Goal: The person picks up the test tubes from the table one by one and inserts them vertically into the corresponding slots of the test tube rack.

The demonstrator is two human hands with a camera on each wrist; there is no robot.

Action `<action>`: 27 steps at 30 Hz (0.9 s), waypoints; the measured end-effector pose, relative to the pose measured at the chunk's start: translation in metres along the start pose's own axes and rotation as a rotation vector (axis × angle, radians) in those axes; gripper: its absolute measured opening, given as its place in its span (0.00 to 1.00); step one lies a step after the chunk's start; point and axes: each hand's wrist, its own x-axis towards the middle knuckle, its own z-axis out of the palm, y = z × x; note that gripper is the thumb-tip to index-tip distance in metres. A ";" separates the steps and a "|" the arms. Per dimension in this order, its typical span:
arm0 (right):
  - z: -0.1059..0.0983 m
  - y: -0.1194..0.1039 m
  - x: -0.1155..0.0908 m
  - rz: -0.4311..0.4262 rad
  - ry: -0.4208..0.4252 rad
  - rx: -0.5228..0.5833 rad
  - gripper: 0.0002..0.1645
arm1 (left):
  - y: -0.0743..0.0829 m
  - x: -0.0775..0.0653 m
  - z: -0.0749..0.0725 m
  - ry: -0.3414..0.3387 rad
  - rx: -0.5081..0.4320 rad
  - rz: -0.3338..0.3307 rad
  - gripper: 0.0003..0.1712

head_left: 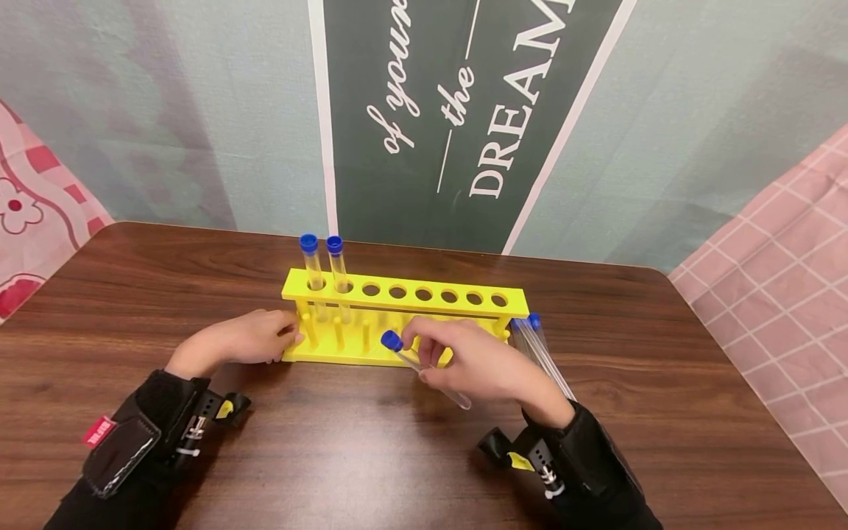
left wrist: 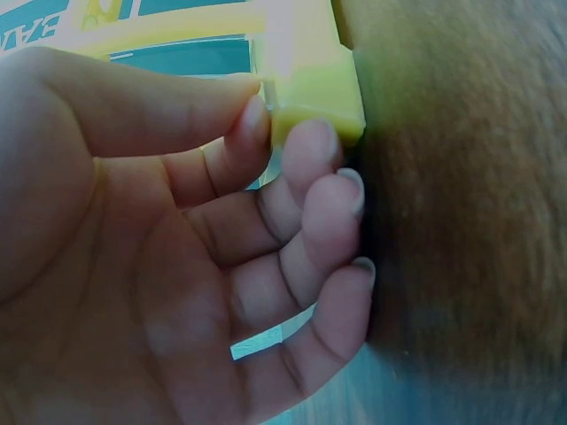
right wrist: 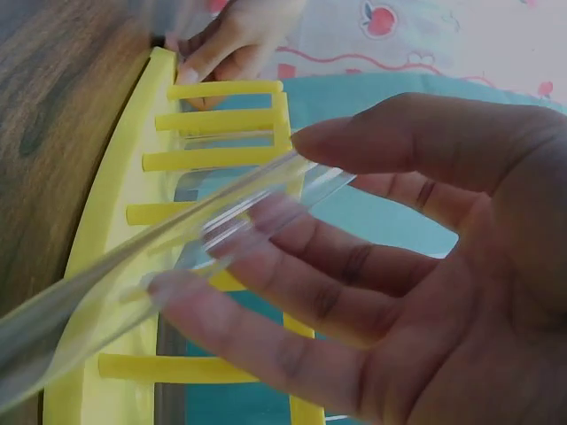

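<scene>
A yellow test tube rack (head_left: 404, 361) stands on the table with its row of holes on top. My left hand (head_left: 261, 337) grips the rack's left end low down; in the left wrist view the thumb and index finger meet at the rack's yellow end piece (left wrist: 323, 88). My right hand (head_left: 470, 361) holds a clear test tube (head_left: 457, 397) with a blue cap (head_left: 391, 340), slanted in front of the rack, cap up and to the left. In the right wrist view the clear tube (right wrist: 115, 248) runs between thumb and fingers. Two blue-capped tubes (head_left: 338, 269) stand upright in the leftmost holes.
More clear tubes (head_left: 546, 361) with blue caps lie beside the rack's right end, partly behind the right forearm. Upright yellow pegs (head_left: 366, 335) line the rack's base. Behind the brown table (head_left: 318, 456) hangs a curtain (head_left: 265, 110) with lettering.
</scene>
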 end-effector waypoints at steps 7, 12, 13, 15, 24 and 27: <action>-0.004 0.006 0.000 -0.028 0.005 0.091 0.18 | -0.001 0.000 0.000 -0.001 -0.002 0.000 0.11; -0.005 0.008 0.000 -0.038 0.030 0.147 0.16 | -0.001 0.001 0.000 0.000 -0.005 -0.003 0.11; -0.005 0.008 0.000 -0.036 0.036 0.157 0.15 | -0.001 0.001 0.001 0.000 -0.006 -0.004 0.11; -0.005 0.008 -0.001 -0.036 0.045 0.179 0.15 | -0.001 0.001 0.000 -0.002 -0.008 -0.007 0.11; -0.006 0.010 0.000 -0.034 0.040 0.226 0.14 | 0.000 0.001 -0.001 -0.008 -0.010 -0.011 0.11; -0.007 0.009 -0.001 -0.009 0.039 0.243 0.15 | 0.000 0.000 -0.001 -0.009 -0.015 -0.011 0.11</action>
